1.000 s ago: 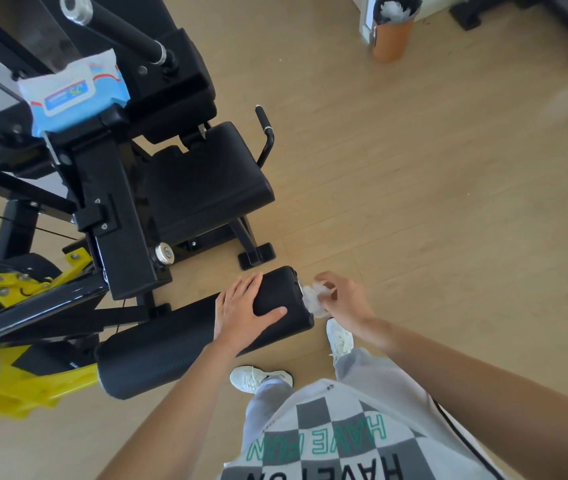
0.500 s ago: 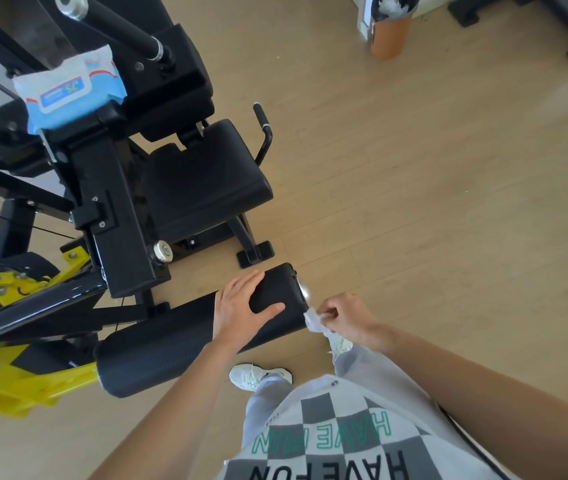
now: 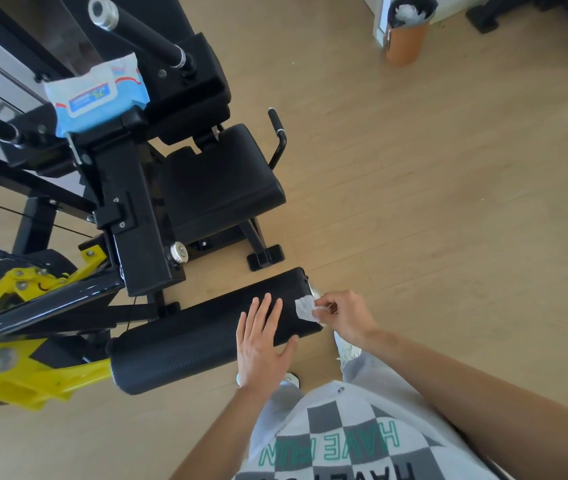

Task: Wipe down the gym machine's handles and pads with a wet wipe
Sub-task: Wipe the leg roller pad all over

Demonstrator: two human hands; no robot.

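Observation:
A black roller pad (image 3: 189, 341) of the gym machine lies across the lower middle. My left hand (image 3: 263, 344) rests flat on its right part, fingers straight. My right hand (image 3: 343, 315) pinches a crumpled white wet wipe (image 3: 305, 308) against the pad's right end, by the metal end cap. A black seat pad (image 3: 220, 181) sits behind, with a black side handle (image 3: 277, 133) at its right. A long black bar handle (image 3: 140, 32) with a silver cap juts out at the top left.
A blue pack of wet wipes (image 3: 97, 95) lies on top of the machine's black frame (image 3: 130, 209). Yellow frame parts (image 3: 26, 372) stand at the left. An orange bin (image 3: 407, 32) holding used wipes stands on the wooden floor at the top right.
My right hand has brought the wipe up from below the pad's end onto its right end. My left hand's fingers have straightened, lying flatter on the pad.

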